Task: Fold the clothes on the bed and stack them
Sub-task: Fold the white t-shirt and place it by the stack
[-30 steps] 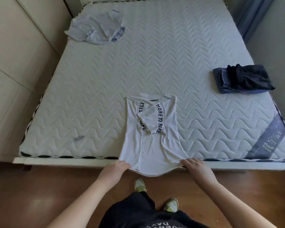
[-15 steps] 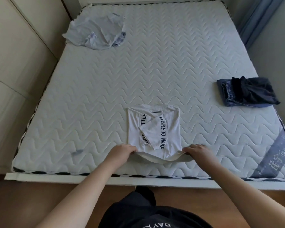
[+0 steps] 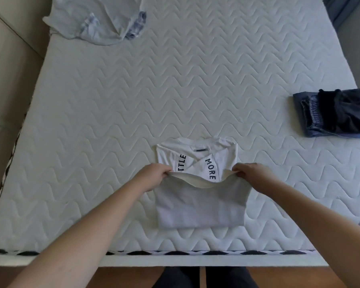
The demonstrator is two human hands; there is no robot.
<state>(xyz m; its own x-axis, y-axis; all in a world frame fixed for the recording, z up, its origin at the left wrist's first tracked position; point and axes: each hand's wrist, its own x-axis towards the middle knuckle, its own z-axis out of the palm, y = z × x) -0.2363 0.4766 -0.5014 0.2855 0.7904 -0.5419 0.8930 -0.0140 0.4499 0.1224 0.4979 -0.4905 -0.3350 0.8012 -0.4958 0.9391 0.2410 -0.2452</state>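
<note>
At the near edge of the bed's pale quilted mattress (image 3: pixel 195 90) lay the white cotton T-shirt with dark lettering (image 3: pixel 200 206), its lower half doubled up over the rest. The left hand (image 3: pixel 154 176) pinched the hem's left corner and the right hand (image 3: pixel 253 174) pinched its right corner — the hem sagged between them, lifted just above the printed words "TTLE" and "MORE". The collar end rested flat on the mattress beyond the hands. Farther off, near the right edge, sat a folded stack of dark blue and black garments (image 3: pixel 335 113). At the far left corner lay a crumpled light blue shirt (image 3: pixel 96 17) — unfolded, well apart from the others.
</note>
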